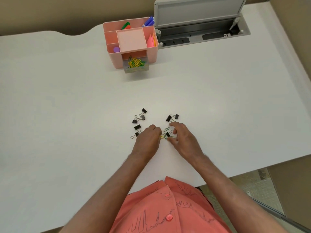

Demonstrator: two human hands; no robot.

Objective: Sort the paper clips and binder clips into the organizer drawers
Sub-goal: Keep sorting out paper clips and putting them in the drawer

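Note:
A pink organizer (152, 52) stands at the back of the white table. Its clear drawer (136, 68) is pulled out and holds yellow and green paper clips (135, 62). Several black binder clips (137, 127) lie left of my hands, and two more binder clips (168, 118) lie to the right. My left hand (148, 137) is curled, with a yellow paper clip (161, 137) at its fingertips. My right hand (184, 139) is spread over green paper clips (166, 129) and one binder clip (167, 134), thumb touching the pile.
Markers (149, 21), sticky notes (151, 41) and a purple round thing (116, 49) sit in the organizer's top compartments. A grey cable hatch (198, 15) stands open at the back right. The table's front edge (252, 169) runs diagonally on my right.

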